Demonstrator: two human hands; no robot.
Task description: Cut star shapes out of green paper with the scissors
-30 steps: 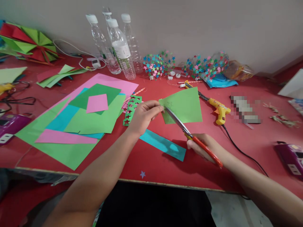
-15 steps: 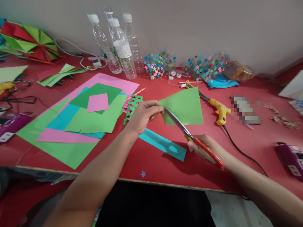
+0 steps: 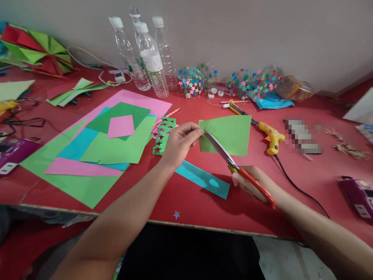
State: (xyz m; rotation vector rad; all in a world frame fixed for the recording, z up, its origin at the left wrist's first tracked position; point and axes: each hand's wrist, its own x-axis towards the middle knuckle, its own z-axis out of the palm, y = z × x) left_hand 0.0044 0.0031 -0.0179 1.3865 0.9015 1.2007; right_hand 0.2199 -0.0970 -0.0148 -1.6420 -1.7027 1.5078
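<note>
My left hand [image 3: 184, 140] pinches the left edge of a light green paper sheet [image 3: 230, 135] that has faint drawn lines near that edge. My right hand [image 3: 252, 182] grips red-handled scissors [image 3: 219, 147], their blade tips at the sheet close to my left fingertips. Whether the blades are fully closed on the paper is hard to make out. Below the sheet, a blue paper strip [image 3: 208, 181] lies on the red table [image 3: 201, 216]. Beside my left hand is a green strip with star-shaped holes [image 3: 161, 142]. A small star cutout [image 3: 176, 215] lies near the front edge.
Layered coloured paper [image 3: 96, 186] covers the left side. Clear plastic bottles [image 3: 153, 64] stand at the back, beside star-covered clear shapes [image 3: 190, 79]. To the right are a yellow glue gun [image 3: 272, 136] with a black cord, a blurred-out flat object [image 3: 303, 136] and a purple device [image 3: 357, 196].
The green sheet has turned slightly, its right side now lower. My left hand has shifted a little to the right; the scissors have barely moved.
</note>
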